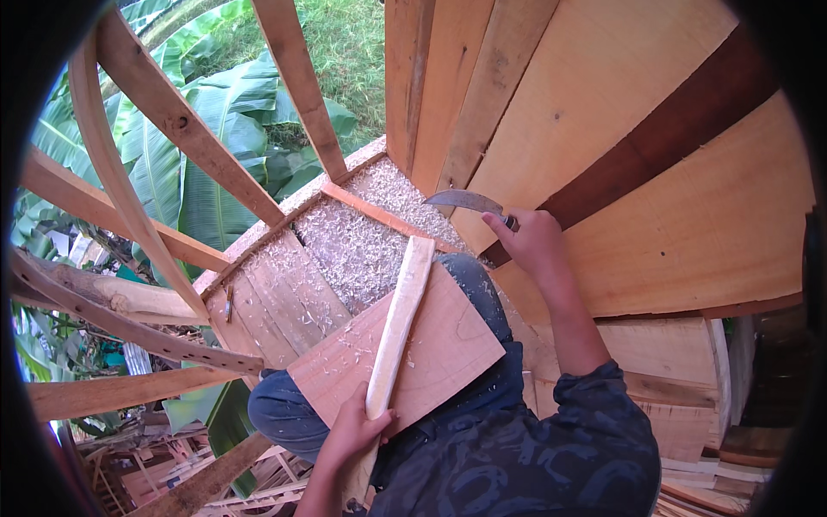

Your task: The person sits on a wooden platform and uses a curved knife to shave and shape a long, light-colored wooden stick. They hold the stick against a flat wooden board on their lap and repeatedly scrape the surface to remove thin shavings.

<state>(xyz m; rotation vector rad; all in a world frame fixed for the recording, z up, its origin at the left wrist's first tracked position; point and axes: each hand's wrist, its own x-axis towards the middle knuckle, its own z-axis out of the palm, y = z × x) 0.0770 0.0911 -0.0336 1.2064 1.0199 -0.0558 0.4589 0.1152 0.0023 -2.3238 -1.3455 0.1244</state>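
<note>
My left hand (351, 428) is closed around the lower end of a pale wooden stick (401, 323). The stick slants up and away across a flat wooden board (457, 326) that lies over my lap. Raised out to the right, my right hand (531, 244) grips a curved knife (465, 200) by its handle, most of which the fingers hide. Its blade points left, apart from the stick. A few thin shavings are scattered on the board.
Wood shavings (362, 224) cover the plank floor ahead, where a reddish wooden strip (379, 211) lies. Upright slats (185, 116) form an open railing on the left, with banana leaves (215, 138) beyond. Wide wooden planks (594, 95) wall the right side. A small slim object (228, 303) lies near the railing.
</note>
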